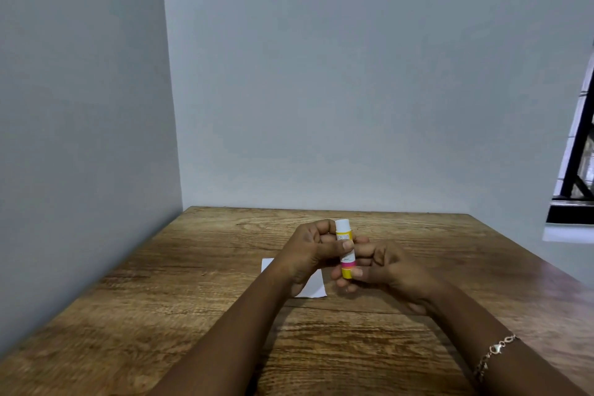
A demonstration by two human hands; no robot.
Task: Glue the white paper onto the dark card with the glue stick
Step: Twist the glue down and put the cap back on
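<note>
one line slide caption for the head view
Both hands, left hand and right hand, hold an upright glue stick above white paper.

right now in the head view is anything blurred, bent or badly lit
Head view: the wide lens bows the wall corner and the wooden table edges; the label print on the white, yellow and pink glue stick is too soft to read; light is even and dim, with soft shadows under the forearms and no glare.

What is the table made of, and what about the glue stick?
The table looks like wood, or a wood-look top: brown grain lines, matte. The glue stick looks like smooth plastic with a white cap and a yellow and pink label.
</note>
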